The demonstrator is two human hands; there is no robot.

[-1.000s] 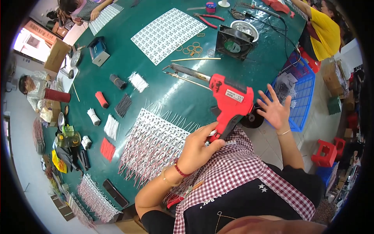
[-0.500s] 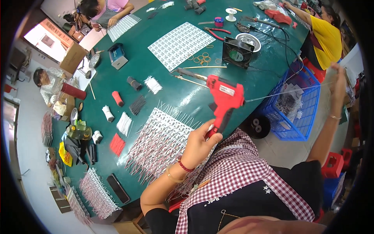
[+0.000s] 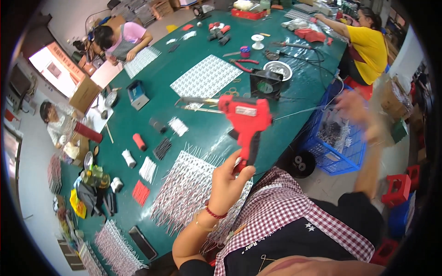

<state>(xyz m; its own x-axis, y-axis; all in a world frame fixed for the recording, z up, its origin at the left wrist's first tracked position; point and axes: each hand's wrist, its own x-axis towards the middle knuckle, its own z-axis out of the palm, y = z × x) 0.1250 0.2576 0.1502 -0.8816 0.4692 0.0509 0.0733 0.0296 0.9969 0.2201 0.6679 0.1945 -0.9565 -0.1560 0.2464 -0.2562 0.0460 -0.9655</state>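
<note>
My left hand [image 3: 227, 184] is wrapped round the black-and-red handle of a red soldering gun [image 3: 251, 116], held above the table with its metal tip pointing left. A thin silvery wire [image 3: 301, 111] runs from the gun's back toward my right hand [image 3: 357, 110]. That hand is raised over the blue basket and smeared by motion, so its fingers and any grip on the wire cannot be made out. Below the gun lies a white board [image 3: 184, 172] bristling with red, white and dark wire ends, partly hidden by my left forearm.
Cut wires in white [image 3: 148, 169], black [image 3: 162, 148] and red [image 3: 141, 195] lie left of the board. Beyond are a white grid sheet [image 3: 205, 78], a small black fan [image 3: 265, 84], a metal bowl [image 3: 278, 70] and pliers [image 3: 244, 64]. A blue basket [image 3: 338, 158] stands right. Co-workers sit around the table.
My right hand has moved left and lower, from far right toward the basket. The soldering gun has shifted slightly left and down in the picture; the whole view has shifted too.
</note>
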